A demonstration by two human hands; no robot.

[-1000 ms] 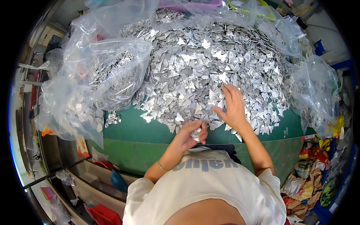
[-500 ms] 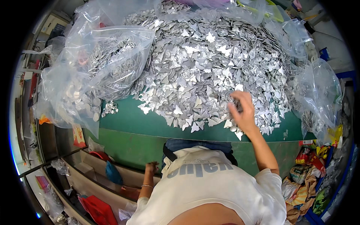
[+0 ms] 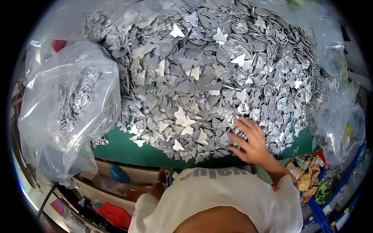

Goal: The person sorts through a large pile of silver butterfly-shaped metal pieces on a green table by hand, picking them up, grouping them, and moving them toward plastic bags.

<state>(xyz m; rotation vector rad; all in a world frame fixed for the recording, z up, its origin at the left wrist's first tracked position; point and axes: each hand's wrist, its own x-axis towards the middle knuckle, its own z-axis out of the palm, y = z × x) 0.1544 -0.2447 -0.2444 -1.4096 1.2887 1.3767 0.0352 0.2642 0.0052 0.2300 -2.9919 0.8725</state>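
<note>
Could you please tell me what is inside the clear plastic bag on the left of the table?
The bag holds small silver pieces like the loose pile. Glare and folds hide its lower part.

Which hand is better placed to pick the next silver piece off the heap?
The right hand: it lies spread on the near edge of the heap of silver pieces. The left hand is down below the green table edge.

Right hand [image 3: 250,141] sits right of centre in the lower half of the frame, palm down, fingers [image 3: 237,136] spread and pointing to the upper left, forearm running back to the lower right. Left arm hangs low at lower centre, elbow bent; the left hand [image 3: 162,178] is barely visible, its grip unreadable.
</note>
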